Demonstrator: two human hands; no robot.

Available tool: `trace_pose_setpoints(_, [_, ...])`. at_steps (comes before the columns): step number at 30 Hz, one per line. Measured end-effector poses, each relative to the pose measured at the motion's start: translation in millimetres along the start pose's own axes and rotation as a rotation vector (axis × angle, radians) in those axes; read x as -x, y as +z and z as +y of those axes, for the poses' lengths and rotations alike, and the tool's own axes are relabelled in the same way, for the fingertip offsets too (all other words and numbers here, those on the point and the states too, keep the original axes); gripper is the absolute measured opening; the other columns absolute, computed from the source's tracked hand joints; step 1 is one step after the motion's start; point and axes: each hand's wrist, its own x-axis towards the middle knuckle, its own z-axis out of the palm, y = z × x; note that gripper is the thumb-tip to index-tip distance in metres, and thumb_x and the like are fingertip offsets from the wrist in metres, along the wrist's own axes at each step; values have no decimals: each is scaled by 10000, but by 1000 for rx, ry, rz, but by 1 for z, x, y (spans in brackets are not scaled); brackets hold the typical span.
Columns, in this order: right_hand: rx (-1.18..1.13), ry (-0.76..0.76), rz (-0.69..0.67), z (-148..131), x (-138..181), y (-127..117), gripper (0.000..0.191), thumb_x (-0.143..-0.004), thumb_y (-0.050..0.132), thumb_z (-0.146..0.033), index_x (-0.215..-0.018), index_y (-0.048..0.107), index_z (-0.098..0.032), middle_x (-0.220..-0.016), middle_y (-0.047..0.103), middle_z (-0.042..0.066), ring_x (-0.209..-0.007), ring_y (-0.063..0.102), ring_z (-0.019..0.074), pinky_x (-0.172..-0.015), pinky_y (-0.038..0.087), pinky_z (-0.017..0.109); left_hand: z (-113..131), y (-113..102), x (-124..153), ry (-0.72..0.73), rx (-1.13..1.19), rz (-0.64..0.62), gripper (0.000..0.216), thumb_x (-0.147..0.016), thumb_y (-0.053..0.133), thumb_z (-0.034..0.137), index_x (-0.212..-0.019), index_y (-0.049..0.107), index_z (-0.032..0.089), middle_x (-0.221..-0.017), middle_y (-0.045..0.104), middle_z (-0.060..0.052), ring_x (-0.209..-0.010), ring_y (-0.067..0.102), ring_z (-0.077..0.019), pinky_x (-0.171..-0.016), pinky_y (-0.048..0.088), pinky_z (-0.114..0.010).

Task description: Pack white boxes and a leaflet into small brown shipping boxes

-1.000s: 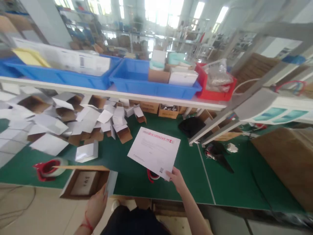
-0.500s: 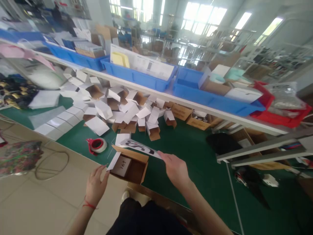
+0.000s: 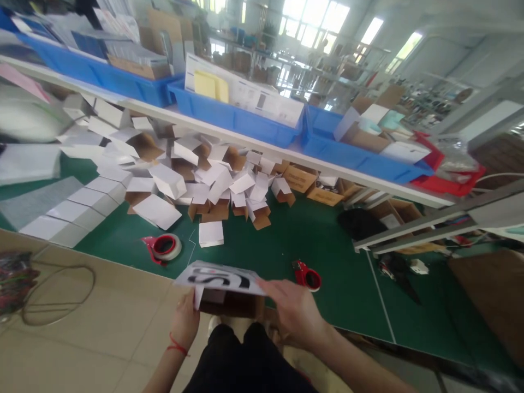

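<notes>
I see the sheet (image 3: 219,277) lying flat over the box (image 3: 233,303), long axis left-right; my right hand (image 3: 292,311) pinches its right edge, left hand (image 3: 186,322) grips the box's left side.

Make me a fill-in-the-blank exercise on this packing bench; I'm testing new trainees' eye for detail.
1. The right hand lays a printed sheet over a brown cardboard ____.
2. The left hand has a ____ string around its wrist.
3. The table mat is ____ in colour.
4. The tape dispenser left of the sheet has a ____ frame.

Missing words: box; red; green; red
</notes>
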Motion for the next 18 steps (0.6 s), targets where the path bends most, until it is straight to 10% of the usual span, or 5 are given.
trace_pose_setpoints(5, [-565,845,354,91,-3,21,411,-909,533,-381,-1218,675,-152,-1097,735,97,-785,694,228,-615,581,313,1,-1,-25,-2,16,-137,344,-875,378,133,-1140,598,114,-1060,710,-188,-984,686,-300,-890,538,-417])
trace_pose_setpoints(10, [-569,1103,457,148,24,60,556,-833,599,-377,-1328,564,-127,-1119,724,136,-1009,683,268,-863,574,381,5,1,-33,-52,30,-207,287,-905,382,173,-1077,608,130,-1016,723,-191,-953,701,-309,-809,521,-377])
trace_pose_setpoints(18, [-701,1159,417,57,115,179,270,-817,631,-437,-928,697,-201,-789,719,46,-712,703,243,-643,566,332,5,3,-41,-119,127,-211,265,-846,426,252,-1017,606,158,-862,726,-164,-844,703,-337,-753,524,-416])
